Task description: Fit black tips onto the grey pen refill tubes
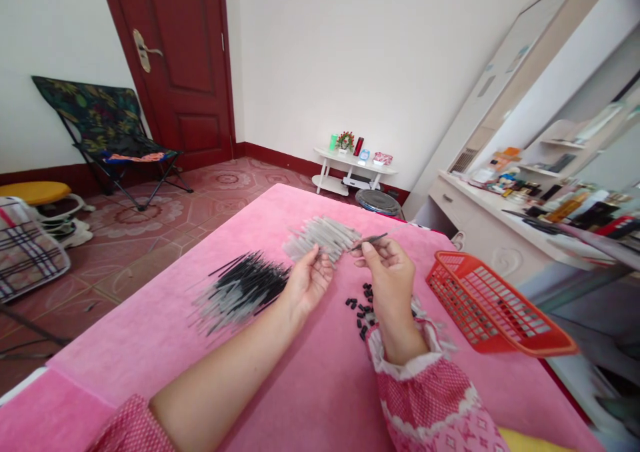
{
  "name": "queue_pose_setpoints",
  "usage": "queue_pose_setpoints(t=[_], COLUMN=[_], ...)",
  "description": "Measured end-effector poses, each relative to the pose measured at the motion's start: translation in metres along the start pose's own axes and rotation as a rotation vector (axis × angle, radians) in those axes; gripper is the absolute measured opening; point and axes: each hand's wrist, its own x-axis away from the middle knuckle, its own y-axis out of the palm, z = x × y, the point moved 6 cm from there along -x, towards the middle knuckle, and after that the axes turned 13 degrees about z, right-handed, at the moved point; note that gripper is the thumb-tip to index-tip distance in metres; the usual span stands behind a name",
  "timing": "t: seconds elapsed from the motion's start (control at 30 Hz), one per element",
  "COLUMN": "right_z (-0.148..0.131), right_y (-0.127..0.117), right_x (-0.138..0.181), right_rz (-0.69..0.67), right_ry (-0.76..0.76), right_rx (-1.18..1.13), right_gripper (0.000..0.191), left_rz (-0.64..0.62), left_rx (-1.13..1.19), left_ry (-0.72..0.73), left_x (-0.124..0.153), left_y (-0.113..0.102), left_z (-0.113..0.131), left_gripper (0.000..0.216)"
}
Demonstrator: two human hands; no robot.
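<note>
My right hand [393,265] pinches a thin dark stick [376,237] between thumb and fingers, held above the table. To its left, my left hand [311,279] is palm up with the fingers curled in and the thumb close to them; anything between them is too small to make out. Just beyond it lies a pile of grey, translucent thin tubes [327,235]. Left of my left forearm is a heap of thin black sticks [255,279] with grey ends. Small black caps [361,315] lie scattered by my right wrist, and some pale small pieces show partly behind the cuff.
A pink cloth [165,325] covers the table. At its right edge stands a red plastic basket [500,305]. Further right is a dresser [505,215] crowded with bottles. A folding chair [110,132] and a low white stand [357,162] are beyond the table.
</note>
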Motion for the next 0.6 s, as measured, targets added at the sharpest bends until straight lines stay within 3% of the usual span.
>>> queue_pose_setpoints(t=[0.33, 0.6], right_z=[0.012, 0.014], right_y=[0.003, 0.004], right_x=[0.003, -0.003], right_rz=[-0.04, -0.189], right_ry=[-0.052, -0.048], right_rx=[0.084, 0.196], right_gripper=[0.013, 0.015], left_rz=[0.011, 0.069], left_rx=[0.106, 0.155], left_ry=[-0.075, -0.05], left_x=[0.011, 0.007], left_y=[0.002, -0.006], left_z=[-0.019, -0.018], left_gripper=[0.016, 0.015])
